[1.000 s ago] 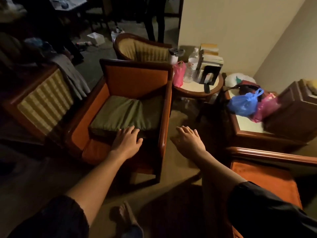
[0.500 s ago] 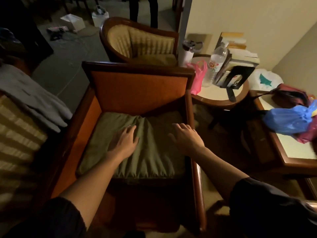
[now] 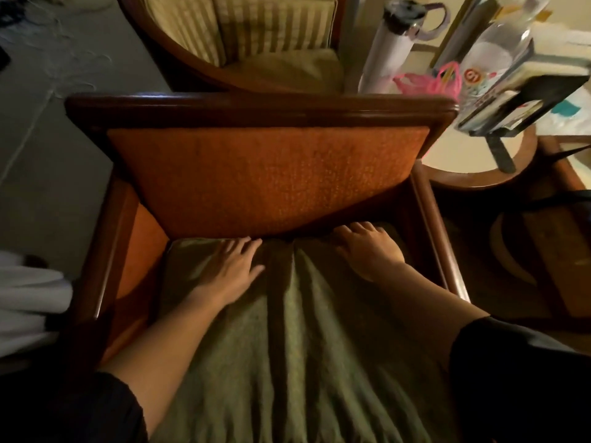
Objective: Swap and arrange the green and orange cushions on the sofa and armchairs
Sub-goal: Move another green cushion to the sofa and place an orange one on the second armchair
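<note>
At the far edge of the green cushion [image 3: 307, 346], both hands lie palm down with fingers spread. The left hand [image 3: 230, 270] rests flat on the cushion's far left part, fingertips close to the seam where seat meets backrest. The right hand [image 3: 367, 251] lies on the far right part, its fingers reaching into the shadowed gap under the backrest; whether they curl around the cushion's edge cannot be told. The cushion lies wrinkled on the seat of the armchair [image 3: 265, 177], which has an orange backrest and dark wooden frame. Beyond it stands a rounded striped chair [image 3: 256, 36]. To the right, a round surface [image 3: 473, 161] carries a tall tumbler [image 3: 393, 43], a pink plastic bag [image 3: 428, 81] and a clear water bottle [image 3: 499, 46].
</note>
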Action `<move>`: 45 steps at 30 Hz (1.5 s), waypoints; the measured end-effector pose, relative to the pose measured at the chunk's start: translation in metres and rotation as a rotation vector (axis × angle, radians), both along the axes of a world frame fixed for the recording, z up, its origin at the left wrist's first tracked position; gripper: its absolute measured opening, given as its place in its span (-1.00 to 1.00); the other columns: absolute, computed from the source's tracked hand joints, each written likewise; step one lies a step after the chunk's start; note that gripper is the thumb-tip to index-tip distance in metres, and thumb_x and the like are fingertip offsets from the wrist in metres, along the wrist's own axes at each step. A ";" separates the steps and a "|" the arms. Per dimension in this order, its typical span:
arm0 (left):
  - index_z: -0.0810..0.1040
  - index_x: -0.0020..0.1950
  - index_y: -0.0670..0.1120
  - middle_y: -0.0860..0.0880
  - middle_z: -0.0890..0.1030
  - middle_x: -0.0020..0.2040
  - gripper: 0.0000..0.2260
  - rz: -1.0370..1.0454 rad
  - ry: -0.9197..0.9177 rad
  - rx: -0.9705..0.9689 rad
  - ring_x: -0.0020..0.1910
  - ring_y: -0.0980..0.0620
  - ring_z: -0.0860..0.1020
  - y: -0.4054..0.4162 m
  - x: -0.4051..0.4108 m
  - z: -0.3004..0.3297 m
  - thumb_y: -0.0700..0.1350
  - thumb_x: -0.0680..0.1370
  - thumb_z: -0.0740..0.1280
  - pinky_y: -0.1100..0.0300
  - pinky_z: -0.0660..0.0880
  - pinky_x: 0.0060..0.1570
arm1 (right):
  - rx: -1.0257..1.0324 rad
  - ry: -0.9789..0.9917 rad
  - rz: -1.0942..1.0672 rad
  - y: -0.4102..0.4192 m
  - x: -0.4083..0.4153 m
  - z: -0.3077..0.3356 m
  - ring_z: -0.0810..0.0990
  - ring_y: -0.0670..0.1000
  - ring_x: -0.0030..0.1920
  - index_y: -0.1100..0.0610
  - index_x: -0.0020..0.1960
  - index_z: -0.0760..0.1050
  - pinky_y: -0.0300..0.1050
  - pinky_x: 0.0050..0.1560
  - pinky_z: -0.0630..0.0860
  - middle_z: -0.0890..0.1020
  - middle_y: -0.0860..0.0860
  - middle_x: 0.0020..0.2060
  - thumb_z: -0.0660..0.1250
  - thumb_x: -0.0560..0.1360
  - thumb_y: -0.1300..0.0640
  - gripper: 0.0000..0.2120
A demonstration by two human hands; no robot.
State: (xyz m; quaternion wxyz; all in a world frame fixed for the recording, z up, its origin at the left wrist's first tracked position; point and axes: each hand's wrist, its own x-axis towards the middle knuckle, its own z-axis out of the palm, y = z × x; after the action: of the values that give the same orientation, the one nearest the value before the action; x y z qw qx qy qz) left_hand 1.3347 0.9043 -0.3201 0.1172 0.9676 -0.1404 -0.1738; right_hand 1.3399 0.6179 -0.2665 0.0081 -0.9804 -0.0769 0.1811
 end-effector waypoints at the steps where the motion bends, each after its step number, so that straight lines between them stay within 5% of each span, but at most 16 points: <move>1: 0.21 0.50 0.01 -0.06 0.31 0.46 -0.51 -0.025 -0.042 0.020 0.41 -0.10 0.27 0.004 0.005 -0.009 0.13 0.60 0.15 -0.03 0.19 0.39 | -0.028 0.008 0.011 -0.002 0.006 -0.009 0.29 0.12 0.43 -0.04 0.50 0.22 0.07 0.38 0.28 0.38 0.04 0.41 0.12 0.59 -0.14 -0.50; 8: 0.25 0.44 -0.01 -0.11 0.42 0.34 -0.40 -0.126 -0.151 0.078 0.27 -0.13 0.36 0.024 0.019 -0.048 0.31 0.53 0.01 -0.03 0.30 0.28 | -0.041 0.031 -0.022 -0.002 0.031 -0.047 0.32 0.16 0.37 0.01 0.43 0.29 0.09 0.38 0.17 0.47 0.10 0.32 0.15 0.58 -0.11 -0.54; 12: 0.24 0.36 0.01 -0.14 0.56 0.19 -0.50 -0.041 -0.083 -0.020 0.20 -0.16 0.49 0.018 0.022 -0.040 0.26 0.54 0.16 -0.04 0.31 0.21 | -0.046 -0.043 0.010 -0.004 0.033 -0.046 0.51 0.17 0.23 0.02 0.38 0.29 0.09 0.29 0.28 0.60 0.10 0.17 0.09 0.60 -0.13 -0.59; 16: 0.28 0.26 0.02 -0.07 0.63 -0.16 -0.58 -0.020 -0.118 -0.091 -0.14 -0.13 0.60 0.011 0.017 -0.014 0.22 0.53 0.23 0.02 0.42 -0.10 | -0.029 -0.126 0.084 -0.008 0.021 -0.019 0.64 0.23 -0.05 -0.01 0.32 0.27 0.04 -0.15 0.47 0.67 0.14 -0.07 0.07 0.59 -0.18 -0.61; 21: 0.23 0.25 0.12 0.05 0.46 -0.46 -0.53 -0.010 -0.168 -0.024 -0.42 -0.08 0.56 0.013 -0.007 0.034 0.35 0.47 0.13 0.10 0.38 -0.47 | 0.089 -0.170 0.000 -0.010 -0.028 0.033 0.64 0.29 -0.08 -0.11 0.35 0.23 0.10 -0.15 0.48 0.66 0.17 -0.15 0.11 0.56 -0.20 -0.60; 26: 0.23 0.35 0.20 0.07 0.52 -0.43 -0.53 -0.037 -0.209 0.003 -0.47 0.03 0.54 0.011 -0.050 0.106 0.33 0.49 0.05 0.15 0.48 -0.48 | 0.082 -0.202 0.023 -0.014 -0.085 0.103 0.64 0.26 -0.10 -0.14 0.39 0.22 0.06 -0.22 0.40 0.66 0.13 -0.14 0.06 0.58 -0.22 -0.60; 29: 0.34 0.33 0.15 0.13 0.40 -0.51 -0.60 -0.082 -0.259 -0.023 -0.60 0.15 0.38 0.012 -0.088 0.157 0.21 0.53 0.21 0.28 0.28 -0.63 | 0.111 -0.199 0.039 -0.017 -0.130 0.148 0.64 0.24 -0.10 -0.12 0.36 0.27 0.06 -0.18 0.46 0.66 0.12 -0.13 0.05 0.59 -0.19 -0.63; 33: 0.47 0.32 0.12 0.02 0.57 -0.42 -0.63 -0.169 -0.391 0.011 -0.49 0.00 0.54 0.008 -0.144 0.218 0.08 0.51 0.35 0.23 0.24 -0.54 | 0.163 -0.233 0.097 -0.027 -0.206 0.198 0.65 0.21 -0.08 -0.10 0.37 0.27 0.06 -0.13 0.49 0.66 0.09 -0.05 0.03 0.61 -0.17 -0.62; 37: 0.45 0.33 0.14 -0.09 0.68 -0.24 -0.60 -0.198 -0.500 0.076 -0.31 -0.14 0.64 -0.008 -0.193 0.285 0.07 0.49 0.38 0.10 0.47 -0.44 | 0.225 -0.356 0.121 -0.042 -0.275 0.246 0.64 0.22 -0.09 -0.05 0.40 0.24 0.02 -0.21 0.41 0.65 0.07 0.07 0.04 0.62 -0.15 -0.61; 41: 0.50 0.28 0.10 -0.17 0.69 -0.20 -0.60 -0.259 -0.686 0.063 -0.30 -0.24 0.64 -0.037 -0.237 0.368 0.09 0.46 0.41 -0.02 0.51 -0.37 | 0.240 -0.482 0.084 -0.066 -0.334 0.307 0.65 0.23 -0.12 -0.08 0.42 0.24 0.00 -0.27 0.41 0.66 0.12 -0.06 0.06 0.61 -0.16 -0.60; 45: 0.44 0.31 0.14 -0.10 0.69 -0.07 -0.53 -0.350 -0.776 0.036 -0.17 -0.22 0.65 -0.084 -0.272 0.437 0.30 0.47 0.20 -0.04 0.51 -0.25 | 0.211 -0.619 0.020 -0.109 -0.389 0.363 0.66 0.22 -0.16 -0.09 0.45 0.20 0.06 -0.23 0.51 0.65 0.11 -0.18 0.04 0.61 -0.16 -0.56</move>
State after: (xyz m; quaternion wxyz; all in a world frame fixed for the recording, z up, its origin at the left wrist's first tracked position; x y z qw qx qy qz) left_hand 1.0626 0.8204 0.1165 0.0074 0.9248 -0.3332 0.1837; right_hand 0.9508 0.5085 0.0964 0.0841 -0.9819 -0.1038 -0.1345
